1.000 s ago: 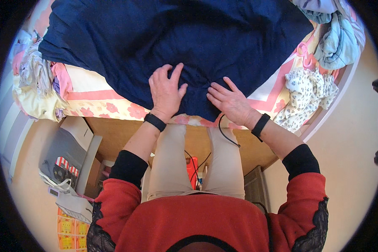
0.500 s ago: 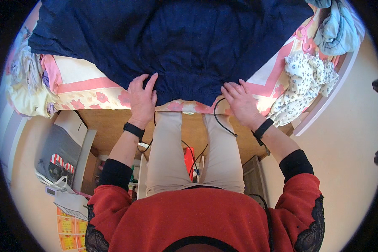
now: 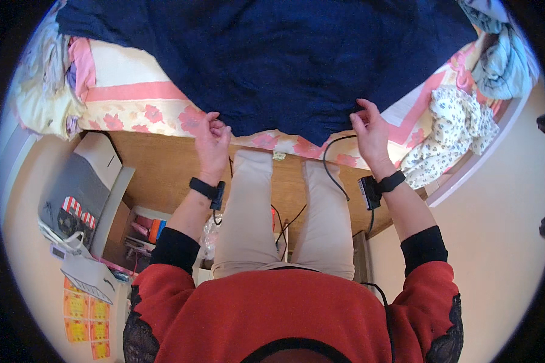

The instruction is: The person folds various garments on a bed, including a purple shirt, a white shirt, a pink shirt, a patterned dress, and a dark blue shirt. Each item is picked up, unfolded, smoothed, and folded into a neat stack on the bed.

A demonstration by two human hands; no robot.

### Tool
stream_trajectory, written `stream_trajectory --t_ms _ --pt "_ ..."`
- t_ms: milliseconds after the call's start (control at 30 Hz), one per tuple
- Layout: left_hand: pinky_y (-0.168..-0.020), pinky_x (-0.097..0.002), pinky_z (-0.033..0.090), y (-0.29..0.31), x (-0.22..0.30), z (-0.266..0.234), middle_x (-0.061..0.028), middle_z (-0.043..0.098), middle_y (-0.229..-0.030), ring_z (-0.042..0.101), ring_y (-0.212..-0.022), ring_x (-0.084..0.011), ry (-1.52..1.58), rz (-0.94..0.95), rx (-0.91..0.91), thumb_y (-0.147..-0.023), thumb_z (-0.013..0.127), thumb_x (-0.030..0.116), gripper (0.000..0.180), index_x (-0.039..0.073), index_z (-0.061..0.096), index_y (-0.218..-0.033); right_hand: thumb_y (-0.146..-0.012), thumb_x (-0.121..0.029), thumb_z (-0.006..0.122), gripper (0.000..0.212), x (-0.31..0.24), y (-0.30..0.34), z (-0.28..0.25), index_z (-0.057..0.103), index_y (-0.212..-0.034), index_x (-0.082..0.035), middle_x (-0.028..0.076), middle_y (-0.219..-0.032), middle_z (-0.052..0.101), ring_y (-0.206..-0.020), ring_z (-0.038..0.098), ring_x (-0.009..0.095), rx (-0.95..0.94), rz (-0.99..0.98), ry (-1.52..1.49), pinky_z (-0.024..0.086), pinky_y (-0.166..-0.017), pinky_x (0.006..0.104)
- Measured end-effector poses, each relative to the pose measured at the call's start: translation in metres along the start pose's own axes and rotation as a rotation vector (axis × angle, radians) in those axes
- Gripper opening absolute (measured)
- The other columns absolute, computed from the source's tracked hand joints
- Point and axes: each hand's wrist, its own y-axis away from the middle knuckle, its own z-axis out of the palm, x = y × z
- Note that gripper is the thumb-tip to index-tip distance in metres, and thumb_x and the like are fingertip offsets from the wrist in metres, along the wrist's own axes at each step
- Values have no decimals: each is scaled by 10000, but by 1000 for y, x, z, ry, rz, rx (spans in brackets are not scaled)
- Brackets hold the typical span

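Observation:
A wide navy blue garment (image 3: 284, 66) lies spread over the bed, its narrower, gathered edge towards me. I cannot make out which kind of garment it is. My left hand (image 3: 212, 145) is at the left side of that near end, its fingers curled and closed on the cloth's edge. On the opposite side my right hand (image 3: 372, 134) pinches the edge between thumb and fingers. Part of the near edge hangs slightly over the bed's front between the hands. Both wrists wear black straps with small devices.
Beneath the garment is a pink and cream flowered bedspread (image 3: 136, 115). A white floral-print cloth (image 3: 451, 130) is heaped on the right, with blue-grey clothing (image 3: 501, 66) behind it. Pale crumpled clothes (image 3: 42, 103) lie at the left. A black cable (image 3: 328, 166) hangs by my right hand.
My hands have gone from lying flat on the garment to gripping its side edges, farther apart. The near end of the garment looks wider, and the view has shifted slightly.

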Motion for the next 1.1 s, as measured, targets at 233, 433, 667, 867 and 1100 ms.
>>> stream_trajectory --t_ms 233,433,667,867,1100 --pt "-731 -334 497 8 3 12 -80 542 -915 561 -791 -200 -32 -96 -83 -729 823 86 626 57 486 -1256 -920 -123 682 194 -3 -30 9 603 -759 -48 2 -618 553 -515 481 84 -268 356 -427 376 -486 236" --pt "-809 -437 464 13 4 15 -117 540 -992 557 -954 -325 -447 169 -86 -704 823 154 700 123 488 -1319 -930 -125 677 225 -18 -25 0 563 -743 -74 2 -608 530 -524 479 97 -341 300 -331 403 -514 251" --pt "-783 -427 464 10 16 6 -111 548 -978 565 -945 -329 -420 366 25 -709 733 80 381 107 649 -1080 -931 -92 652 220 -47 -7 -34 530 -749 -76 12 -602 489 -529 500 141 -439 336 -738 441 -547 278" --pt "-734 -438 466 -14 85 -28 -136 581 -874 575 -863 -341 -165 499 161 -766 663 69 164 62 608 -920 -930 -101 651 83 -102 3 -38 615 -879 -47 24 -694 574 -626 572 131 -83 -75 -287 470 -574 280" --pt "-676 -458 449 -37 189 -60 -177 593 -825 581 -796 -400 -173 657 31 -890 626 147 144 29 544 -873 -806 -29 662 360 -168 77 15 571 -1154 -15 178 -1076 602 -1011 576 377 -293 -929 148 502 -870 428"
